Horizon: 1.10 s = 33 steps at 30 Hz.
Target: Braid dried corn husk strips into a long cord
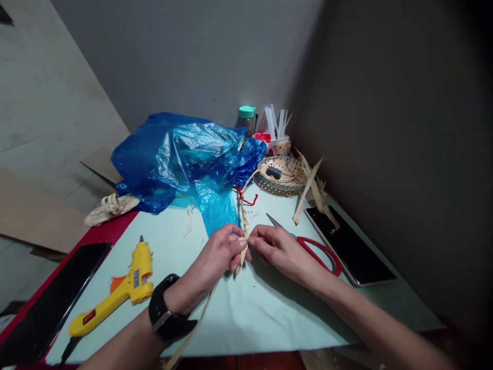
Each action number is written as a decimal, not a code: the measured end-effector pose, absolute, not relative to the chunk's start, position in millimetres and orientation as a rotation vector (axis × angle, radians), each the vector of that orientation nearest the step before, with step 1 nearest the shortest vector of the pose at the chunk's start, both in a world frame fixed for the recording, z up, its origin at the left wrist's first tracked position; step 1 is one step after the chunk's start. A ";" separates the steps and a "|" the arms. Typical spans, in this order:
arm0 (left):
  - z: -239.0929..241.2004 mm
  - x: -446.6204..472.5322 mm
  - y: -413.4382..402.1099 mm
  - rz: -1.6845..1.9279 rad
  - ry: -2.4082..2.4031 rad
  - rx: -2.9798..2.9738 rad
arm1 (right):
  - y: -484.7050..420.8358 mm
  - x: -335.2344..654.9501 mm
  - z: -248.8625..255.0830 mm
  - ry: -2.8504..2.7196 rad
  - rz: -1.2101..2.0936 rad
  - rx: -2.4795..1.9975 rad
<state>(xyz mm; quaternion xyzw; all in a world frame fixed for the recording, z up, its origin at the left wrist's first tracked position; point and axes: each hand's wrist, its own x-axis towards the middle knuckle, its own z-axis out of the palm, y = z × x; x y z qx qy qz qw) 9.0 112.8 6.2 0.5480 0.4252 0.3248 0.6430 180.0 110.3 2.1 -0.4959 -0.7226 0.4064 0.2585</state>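
Braided straw strip sits just left of the one red scissors, with left hand and right hand both pinching it tight. One yellow glue gun, two dark phones; gun label unreadable.

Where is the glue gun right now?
In the head view, the yellow glue gun lies on the pale green mat at lower left, between the black phone and the left hand, which pinches a straw braid.
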 end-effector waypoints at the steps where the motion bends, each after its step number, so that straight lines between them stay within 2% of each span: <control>1: 5.6 9.5 113.2 0.744 0.956 1.220 | 109.8 179.8 2.4 -1.965 1.072 -1.357; 9: 0.3 10.4 120.3 0.722 1.021 1.202 | 103.2 179.9 16.7 -2.122 1.051 -1.280; 12: 0.2 9.5 120.6 0.700 1.061 1.177 | 108.1 201.7 35.4 -2.259 0.777 -1.409; 16: 1.9 11.1 119.8 0.693 1.080 1.165 | 140.4 251.6 52.7 -2.073 0.141 -1.856; 18: 2.6 12.5 119.7 0.702 1.084 1.161 | 162.7 273.8 51.9 -1.998 -0.044 -2.058; 25: 2.6 12.7 121.1 0.697 1.048 1.186 | 211.8 297.7 31.4 -1.942 -0.156 -2.179; 33: 3.8 11.7 119.6 0.686 1.039 1.177 | 203.5 302.2 36.7 -1.766 -0.389 -2.262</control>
